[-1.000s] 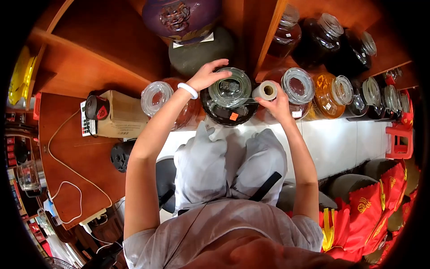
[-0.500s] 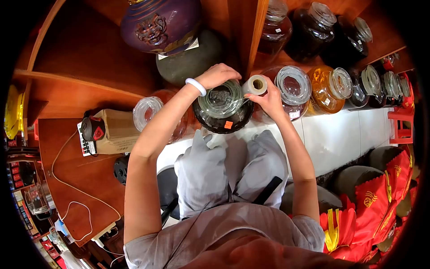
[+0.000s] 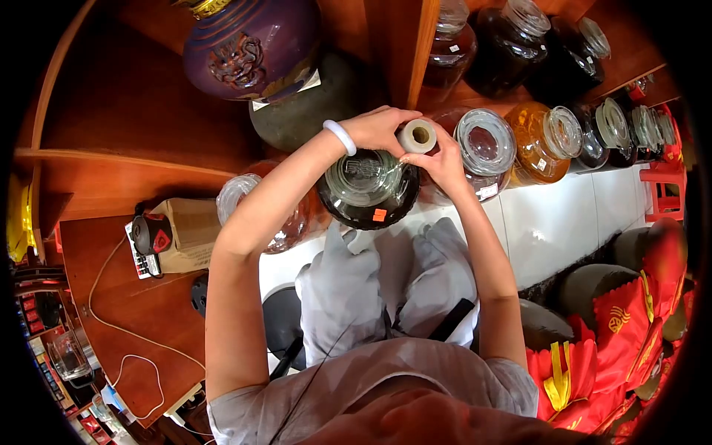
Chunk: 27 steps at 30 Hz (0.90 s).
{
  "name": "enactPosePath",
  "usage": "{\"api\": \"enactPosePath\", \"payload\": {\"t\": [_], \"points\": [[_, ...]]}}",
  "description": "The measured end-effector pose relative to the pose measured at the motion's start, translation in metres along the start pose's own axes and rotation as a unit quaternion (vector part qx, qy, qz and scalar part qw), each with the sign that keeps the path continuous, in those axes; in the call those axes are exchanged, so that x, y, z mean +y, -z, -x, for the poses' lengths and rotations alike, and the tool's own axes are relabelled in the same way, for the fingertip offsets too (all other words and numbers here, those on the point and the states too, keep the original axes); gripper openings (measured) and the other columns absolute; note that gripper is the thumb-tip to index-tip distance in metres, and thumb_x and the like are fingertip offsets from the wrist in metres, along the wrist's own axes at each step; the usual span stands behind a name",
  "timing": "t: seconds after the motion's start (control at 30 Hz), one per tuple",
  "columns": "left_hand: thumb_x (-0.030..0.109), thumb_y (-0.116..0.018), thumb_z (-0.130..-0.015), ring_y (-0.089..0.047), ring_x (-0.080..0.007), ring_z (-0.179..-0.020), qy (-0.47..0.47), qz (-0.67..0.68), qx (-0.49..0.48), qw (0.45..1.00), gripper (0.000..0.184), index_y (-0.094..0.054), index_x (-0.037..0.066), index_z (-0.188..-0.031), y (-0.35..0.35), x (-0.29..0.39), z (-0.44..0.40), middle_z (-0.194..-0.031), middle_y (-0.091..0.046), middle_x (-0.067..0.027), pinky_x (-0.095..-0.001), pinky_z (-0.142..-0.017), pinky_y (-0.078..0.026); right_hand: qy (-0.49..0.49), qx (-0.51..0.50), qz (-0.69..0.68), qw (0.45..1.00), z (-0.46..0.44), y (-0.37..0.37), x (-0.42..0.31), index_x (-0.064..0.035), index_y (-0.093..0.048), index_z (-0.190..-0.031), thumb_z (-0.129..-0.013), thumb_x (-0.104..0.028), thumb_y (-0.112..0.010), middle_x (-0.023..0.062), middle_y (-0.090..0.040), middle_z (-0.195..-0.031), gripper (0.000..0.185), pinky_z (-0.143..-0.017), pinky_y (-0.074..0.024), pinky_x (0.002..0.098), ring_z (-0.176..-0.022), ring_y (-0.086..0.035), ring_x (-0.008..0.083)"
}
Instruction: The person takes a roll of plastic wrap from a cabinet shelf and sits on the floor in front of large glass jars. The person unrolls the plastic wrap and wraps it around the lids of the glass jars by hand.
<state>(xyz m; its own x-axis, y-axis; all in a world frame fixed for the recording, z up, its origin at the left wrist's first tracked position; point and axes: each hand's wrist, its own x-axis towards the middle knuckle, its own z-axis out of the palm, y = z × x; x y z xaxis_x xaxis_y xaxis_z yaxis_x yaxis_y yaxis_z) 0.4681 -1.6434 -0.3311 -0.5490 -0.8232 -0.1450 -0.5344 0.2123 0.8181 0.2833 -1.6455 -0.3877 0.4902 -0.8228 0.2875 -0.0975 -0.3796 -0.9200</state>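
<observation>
A roll of clear plastic film [image 3: 417, 136] with a hollow core is held over the right rear of a large glass jar [image 3: 368, 194]. My right hand [image 3: 443, 160] grips the roll from the right, its thumb across the near side. From the left, my left hand [image 3: 380, 128], with a white bangle at the wrist, has its fingers closed against the roll's far left side; the fingertips are partly hidden. Below the hands, the jar stands upright with dark contents, a wide glass top and an orange label [image 3: 380, 215].
More glass jars flank this one: a reddish one [image 3: 285, 236] at left, an amber one [image 3: 535, 144] at right. A purple urn [image 3: 252, 55] stands on the shelf behind. A cardboard box [image 3: 191, 236] sits on the left desk; red bags [image 3: 619, 326] lie at lower right.
My left hand has moved right from the jar's far rim to the roll. The roll has shifted slightly left, still in my right hand. The camera view has shifted a little.
</observation>
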Motion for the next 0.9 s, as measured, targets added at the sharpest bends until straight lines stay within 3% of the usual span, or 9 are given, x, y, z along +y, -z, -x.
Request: {"api": "enactPosePath", "payload": {"t": [0.17,0.4,0.47,0.53,0.6,0.63,0.67,0.77,0.9], "points": [[0.018,-0.077,-0.056,-0.054,-0.0302,-0.107,-0.019,-0.022,-0.008,1.000,0.095,-0.027,0.002,-0.135,-0.007,-0.009,-0.012,-0.116,-0.055,-0.0177,-0.0354,-0.091,-0.042,0.062,0.021,0.093,0.994,-0.001,0.004,0.008,0.0016,-0.058,-0.107,-0.054,-0.024,-0.082,0.0147,-0.053,-0.118,0.063,-0.092,-0.0397,0.0369,-0.109,-0.048,0.0263],[0.017,-0.080,-0.052,-0.055,-0.0307,-0.104,-0.089,0.055,0.023,0.994,0.091,-0.035,0.003,-0.130,-0.003,-0.014,-0.014,-0.115,-0.055,-0.0179,-0.0355,-0.088,-0.044,0.032,0.021,0.064,0.997,-0.008,-0.001,0.006,0.0016,-0.058,-0.107,-0.052,-0.024,-0.082,0.0127,-0.044,-0.120,0.065,-0.093,-0.0391,0.0383,-0.111,-0.046,0.0282],[0.013,-0.078,-0.052,-0.057,-0.0262,-0.099,-0.115,0.050,0.069,0.990,0.080,-0.043,0.005,-0.124,-0.003,-0.020,-0.014,-0.108,-0.059,-0.0147,-0.0328,-0.086,-0.044,0.035,0.018,0.087,0.995,-0.009,-0.002,0.007,0.0012,-0.056,-0.110,-0.053,-0.024,-0.082,0.0126,-0.041,-0.123,0.068,-0.093,-0.0397,0.0376,-0.111,-0.046,0.0272],[0.012,-0.076,-0.051,-0.058,-0.0236,-0.096,-0.086,0.084,0.048,0.992,0.073,-0.048,0.004,-0.118,0.002,-0.025,-0.017,-0.104,-0.060,-0.0132,-0.0315,-0.084,-0.045,0.036,0.015,0.114,0.993,-0.006,-0.003,0.005,0.0008,-0.054,-0.114,-0.053,-0.023,-0.082,0.0125,-0.039,-0.125,0.071,-0.092,-0.0403,0.0368,-0.111,-0.046,0.0261],[0.010,-0.074,-0.051,-0.058,-0.0209,-0.092,-0.058,0.117,0.029,0.991,0.066,-0.053,0.003,-0.113,0.008,-0.028,-0.020,-0.099,-0.062,-0.0117,-0.0301,-0.082,-0.045,-0.041,0.018,-0.018,0.999,0.002,-0.005,0.001,0.0003,-0.046,-0.123,-0.056,-0.022,-0.082,0.0129,-0.034,-0.129,0.078,-0.093,-0.0404,0.0351,-0.113,-0.045,0.0244],[0.007,-0.071,-0.052,-0.056,-0.0162,-0.091,-0.046,0.100,0.010,0.994,0.063,-0.053,0.001,-0.112,0.010,-0.030,-0.022,-0.098,-0.061,-0.0081,-0.0278,-0.082,-0.044,-0.051,0.001,-0.040,0.998,0.006,-0.005,0.004,0.0019,-0.036,-0.129,-0.063,-0.017,-0.078,0.0127,-0.030,-0.132,0.081,-0.095,-0.0393,0.0347,-0.116,-0.043,0.0237],[0.005,-0.068,-0.054,-0.054,-0.0114,-0.089,-0.034,0.083,-0.008,0.996,0.060,-0.054,0.000,-0.112,0.013,-0.031,-0.023,-0.097,-0.061,-0.0045,-0.0254,-0.082,-0.044,-0.048,0.002,-0.038,0.998,0.012,-0.007,0.006,0.0019,-0.036,-0.129,-0.063,-0.017,-0.078,0.0127,-0.030,-0.132,0.081,-0.095,-0.0393,0.0347,-0.116,-0.043,0.0237],[0.004,-0.069,-0.053,-0.054,-0.0115,-0.087,-0.050,0.113,-0.009,0.992,0.057,-0.056,0.000,-0.108,0.016,-0.047,-0.029,-0.096,-0.061,-0.0034,-0.0254,-0.081,-0.044,-0.148,0.027,-0.217,0.964,0.032,-0.016,0.009,0.0055,-0.025,-0.134,-0.070,-0.013,-0.072,0.0152,-0.026,-0.138,0.082,-0.096,-0.0373,0.0364,-0.121,-0.039,0.0249],[0.002,-0.068,-0.053,-0.054,-0.0107,-0.087,-0.014,0.138,-0.014,0.990,0.057,-0.056,0.001,-0.109,0.024,-0.054,-0.023,-0.096,-0.061,-0.0030,-0.0251,-0.080,-0.044,-0.071,-0.042,-0.104,0.991,0.045,-0.038,-0.007,0.0080,-0.017,-0.136,-0.066,-0.018,-0.077,0.0185,-0.021,-0.141,0.096,-0.102,-0.0297,0.0372,-0.126,-0.032,0.0275]]}}
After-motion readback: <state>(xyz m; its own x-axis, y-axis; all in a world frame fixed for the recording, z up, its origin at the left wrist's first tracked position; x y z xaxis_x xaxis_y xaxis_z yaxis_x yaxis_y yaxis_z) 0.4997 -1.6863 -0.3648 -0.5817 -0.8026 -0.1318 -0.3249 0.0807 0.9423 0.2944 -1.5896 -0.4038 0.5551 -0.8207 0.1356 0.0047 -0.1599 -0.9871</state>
